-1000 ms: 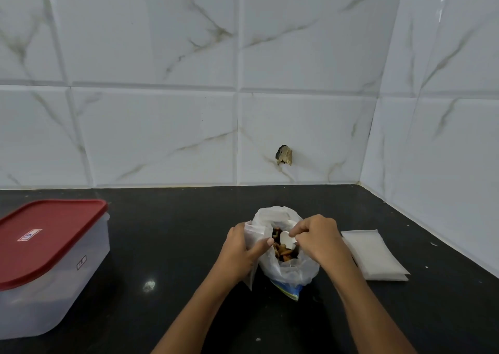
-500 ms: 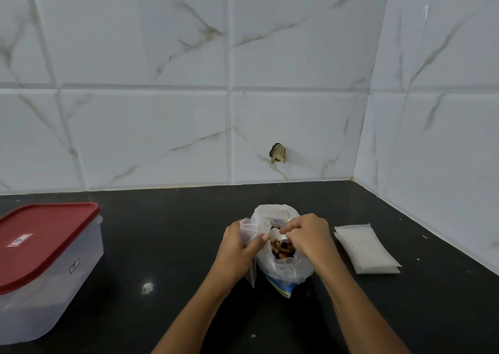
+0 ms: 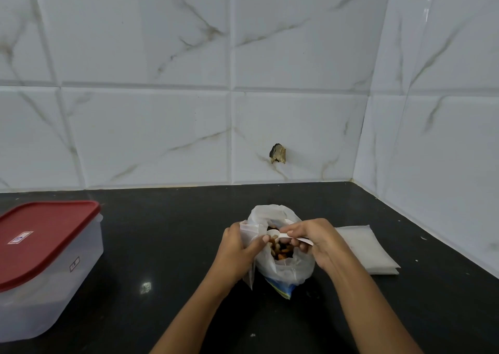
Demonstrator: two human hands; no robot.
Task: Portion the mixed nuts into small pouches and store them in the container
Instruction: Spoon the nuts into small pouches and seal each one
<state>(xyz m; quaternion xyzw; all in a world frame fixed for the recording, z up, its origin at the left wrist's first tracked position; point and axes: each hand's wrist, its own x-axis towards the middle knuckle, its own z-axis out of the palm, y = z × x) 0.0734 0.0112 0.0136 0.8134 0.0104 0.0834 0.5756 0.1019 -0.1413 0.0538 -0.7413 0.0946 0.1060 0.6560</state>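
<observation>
Since a second ago my right hand [image 3: 316,241] has drawn back from the mouth of the bag, and the white spoon [image 3: 286,237] it pinches now lies nearly level across the opening instead of dipping in. My left hand [image 3: 237,251] has hardly shifted.

That left hand is closed on a small clear pouch [image 3: 249,235], pressing it against the 9 o'clock side of the nut bag [image 3: 283,268]. I judge it sits there so the pouch mouth is just beside the spoon's path and a scoop has almost nowhere to travel. The right hand grips the spoon handle between thumb and fingers, bowl pointing toward 9 o'clock, toward the pouch. Whether the bowl carries nuts I cannot tell; it is too small and pale.

The mixed nuts [image 3: 280,249] are in the open bag, which stands at the middle of the black counter [image 3: 162,245], its plastic rolled down so the spoon can get in.

A stack of spare pouches [image 3: 364,248] lies flat at 3 o'clock, just beside my right wrist, handy for the next one. The container [image 3: 40,278] with its red lid [image 3: 46,235] on sits well apart at 9 o'clock, so storing is not yet begun, I think.
</observation>
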